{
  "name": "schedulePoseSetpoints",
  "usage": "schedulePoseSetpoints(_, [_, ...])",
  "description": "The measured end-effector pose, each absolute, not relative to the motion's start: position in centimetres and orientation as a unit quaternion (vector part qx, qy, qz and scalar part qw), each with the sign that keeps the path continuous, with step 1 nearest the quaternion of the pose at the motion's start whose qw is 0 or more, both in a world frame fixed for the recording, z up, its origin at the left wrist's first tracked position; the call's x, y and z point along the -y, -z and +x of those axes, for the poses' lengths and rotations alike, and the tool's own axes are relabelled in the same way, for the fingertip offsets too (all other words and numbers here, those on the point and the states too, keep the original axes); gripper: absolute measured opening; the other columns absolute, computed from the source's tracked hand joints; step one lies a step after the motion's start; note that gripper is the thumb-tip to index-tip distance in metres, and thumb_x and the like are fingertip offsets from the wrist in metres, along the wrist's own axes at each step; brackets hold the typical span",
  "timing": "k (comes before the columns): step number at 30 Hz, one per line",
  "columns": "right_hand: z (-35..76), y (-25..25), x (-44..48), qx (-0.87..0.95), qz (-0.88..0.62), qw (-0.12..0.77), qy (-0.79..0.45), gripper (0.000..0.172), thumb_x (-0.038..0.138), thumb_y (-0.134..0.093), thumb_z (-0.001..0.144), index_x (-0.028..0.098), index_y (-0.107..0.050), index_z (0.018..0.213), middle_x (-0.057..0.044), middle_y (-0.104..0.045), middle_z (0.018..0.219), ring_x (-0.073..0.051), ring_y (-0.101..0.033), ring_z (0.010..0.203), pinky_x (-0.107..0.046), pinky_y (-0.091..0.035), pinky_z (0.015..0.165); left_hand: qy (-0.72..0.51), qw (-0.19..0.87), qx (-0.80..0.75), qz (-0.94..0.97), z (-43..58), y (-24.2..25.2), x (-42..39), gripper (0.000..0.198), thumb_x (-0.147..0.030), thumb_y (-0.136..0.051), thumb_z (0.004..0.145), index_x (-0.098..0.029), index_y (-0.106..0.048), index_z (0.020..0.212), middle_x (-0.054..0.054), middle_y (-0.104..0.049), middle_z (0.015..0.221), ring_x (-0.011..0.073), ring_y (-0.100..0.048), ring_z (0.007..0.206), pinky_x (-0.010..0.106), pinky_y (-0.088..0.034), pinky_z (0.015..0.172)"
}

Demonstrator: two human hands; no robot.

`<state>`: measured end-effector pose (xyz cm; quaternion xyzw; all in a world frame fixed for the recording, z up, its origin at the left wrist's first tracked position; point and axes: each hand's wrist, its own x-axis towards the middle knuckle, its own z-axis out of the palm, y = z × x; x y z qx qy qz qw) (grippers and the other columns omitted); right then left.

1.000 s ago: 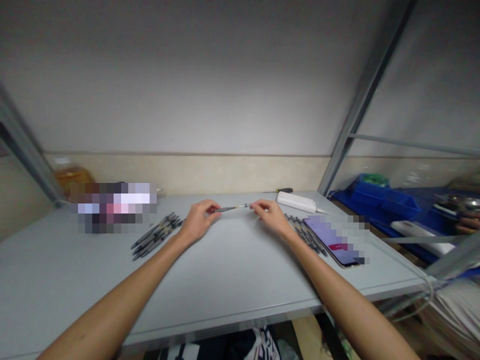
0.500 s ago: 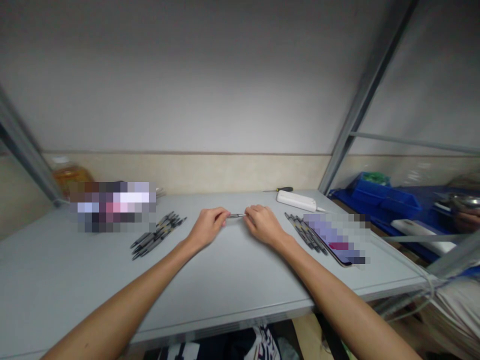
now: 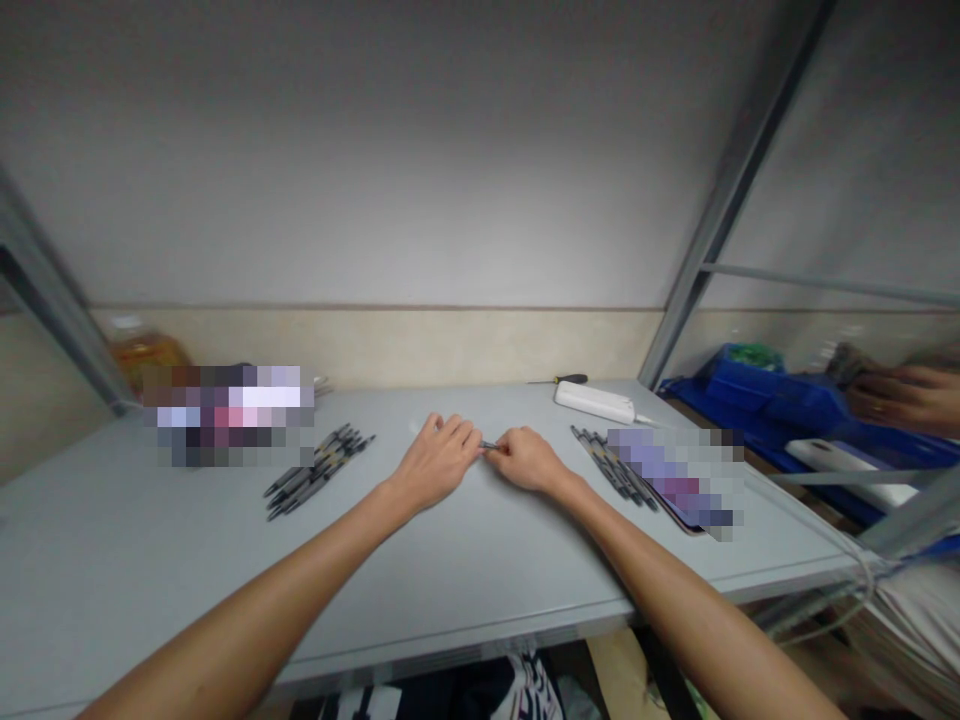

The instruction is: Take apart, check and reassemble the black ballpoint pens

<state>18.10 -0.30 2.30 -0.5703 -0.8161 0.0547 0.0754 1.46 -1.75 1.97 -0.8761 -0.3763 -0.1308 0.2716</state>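
Over the middle of the table, my left hand (image 3: 441, 461) and my right hand (image 3: 528, 458) are closed on one slim dark pen (image 3: 489, 446). Only a short piece of it shows between them; the fingers hide the rest. Left of my left hand lies a loose bundle of grey-and-black pens (image 3: 321, 470). A second group of similar pens (image 3: 615, 468) lies to the right of my right hand, beside a phone-like flat object (image 3: 675, 480) that is largely blurred out.
Toward the back stand a white power strip (image 3: 594, 402) and a screwdriver (image 3: 571, 379). A pixelated pile (image 3: 232, 415) and a bottle of amber liquid (image 3: 146, 350) are at the left. Beyond the metal frame, another person's hand (image 3: 911, 395) is near blue bins (image 3: 776, 395).
My hands have come closer together, so less of the pen shows. My left hand has moved right and turned its back upward. At far right, the other person's hand has risen.
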Motion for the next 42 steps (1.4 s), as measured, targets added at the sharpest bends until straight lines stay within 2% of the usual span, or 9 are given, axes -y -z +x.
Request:
schedulePoseSetpoints(6, [18.1, -2.0, 0.5, 0.819, -0.57, 0.04, 0.051, 0.038, 0.035, -0.039, 0.085, 0.015, -0.07, 0.09, -0.016, -0.068, 0.088, -0.023, -0.063, 0.082, -0.028, -0.042, 0.066, 0.101, 0.178, 0.417, -0.885, 1.6, -1.6, 2.0, 0.032, -0.029, -0.024, 0.094, -0.015, -0.051, 0.086, 0.008, -0.062, 0.075, 0.0218, -0.058, 0.073, 0.035, -0.036, 0.068])
schedulePoseSetpoints(11, [18.0, -2.0, 0.8, 0.829, -0.55, 0.032, 0.095, 0.047, 0.035, -0.028, 0.09, 0.013, -0.069, 0.093, -0.018, -0.068, 0.084, -0.026, -0.065, 0.081, -0.032, -0.044, 0.067, 0.07, 0.118, 0.457, -0.879, 1.7, -1.6, 2.4, 0.036, -0.032, -0.022, 0.094, -0.013, -0.053, 0.089, 0.011, -0.065, 0.074, 0.023, -0.061, 0.069, 0.032, -0.04, 0.063])
schedulePoseSetpoints(17, [18.0, -1.9, 0.8, 0.834, -0.54, 0.023, 0.107, 0.05, 0.034, -0.024, 0.092, 0.013, -0.069, 0.093, -0.018, -0.068, 0.084, -0.027, -0.065, 0.081, -0.034, -0.044, 0.067, 0.057, 0.07, 0.481, -0.872, 1.7, -1.7, 2.4, 0.041, -0.035, -0.019, 0.093, -0.014, -0.055, 0.092, 0.012, -0.066, 0.077, 0.0248, -0.063, 0.071, 0.032, -0.042, 0.061])
schedulePoseSetpoints(23, [17.6, -1.7, 0.8, 0.815, -0.571, 0.032, 0.092, 0.044, 0.035, -0.029, 0.091, 0.014, -0.068, 0.095, -0.017, -0.068, 0.086, -0.025, -0.064, 0.085, -0.033, -0.043, 0.071, 0.059, 0.086, 0.502, -0.859, 2.1, -2.0, 2.8, 0.037, -0.032, -0.022, 0.093, -0.016, -0.056, 0.093, 0.012, -0.067, 0.078, 0.0256, -0.064, 0.072, 0.034, -0.042, 0.064])
schedulePoseSetpoints(28, [17.2, -1.8, 1.1, 0.83, -0.547, 0.047, 0.1, 0.032, 0.03, -0.039, 0.086, 0.016, -0.068, 0.091, -0.015, -0.068, 0.086, -0.024, -0.063, 0.086, -0.037, -0.038, 0.082, 0.071, 0.075, 0.506, -0.856, 2.6, -1.8, 2.9, 0.037, -0.032, -0.022, 0.093, -0.016, -0.056, 0.094, 0.01, -0.067, 0.077, 0.0231, -0.062, 0.069, 0.032, -0.039, 0.061])
schedulePoseSetpoints(31, [16.9, -1.7, 1.1, 0.817, -0.57, 0.055, 0.071, 0.036, 0.032, -0.036, 0.087, 0.016, -0.068, 0.094, -0.016, -0.068, 0.088, -0.024, -0.064, 0.085, -0.034, -0.042, 0.075, 0.105, 0.096, 0.485, -0.863, 2.7, -1.8, 2.8, 0.035, -0.031, -0.023, 0.093, -0.017, -0.055, 0.092, 0.009, -0.065, 0.081, 0.0222, -0.059, 0.077, 0.033, -0.038, 0.066])
schedulePoseSetpoints(35, [17.1, -1.5, 0.6, 0.787, -0.614, 0.065, 0.005, 0.036, 0.034, -0.039, 0.085, 0.016, -0.069, 0.095, -0.016, -0.068, 0.093, -0.024, -0.064, 0.086, -0.03, -0.043, 0.069, 0.145, 0.197, 0.411, -0.878, 2.5, -2.4, 2.8, 0.029, -0.029, -0.028, 0.093, -0.016, -0.054, 0.093, 0.011, -0.06, 0.092, 0.0247, -0.05, 0.092, 0.038, -0.033, 0.076])
schedulePoseSetpoints(39, [17.6, -1.9, 0.2, 0.805, -0.584, 0.064, -0.081, 0.037, 0.037, -0.04, 0.085, 0.016, -0.07, 0.092, -0.013, -0.069, 0.093, -0.019, -0.064, 0.083, -0.023, -0.041, 0.063, 0.126, 0.248, 0.364, -0.889, 2.3, -2.7, 2.6, 0.023, -0.024, -0.031, 0.092, -0.016, -0.052, 0.094, 0.009, -0.057, 0.089, 0.0232, -0.048, 0.087, 0.038, -0.031, 0.075])
schedulePoseSetpoints(42, [17.8, -2.1, 0.2, 0.819, -0.565, 0.061, -0.075, 0.041, 0.039, -0.038, 0.087, 0.015, -0.071, 0.088, -0.013, -0.07, 0.089, -0.018, -0.064, 0.08, -0.022, -0.04, 0.062, 0.118, 0.255, 0.363, -0.888, 2.2, -2.4, 2.2, 0.02, -0.019, -0.032, 0.091, -0.016, -0.052, 0.086, 0.008, -0.057, 0.085, 0.0233, -0.048, 0.084, 0.038, -0.03, 0.072])
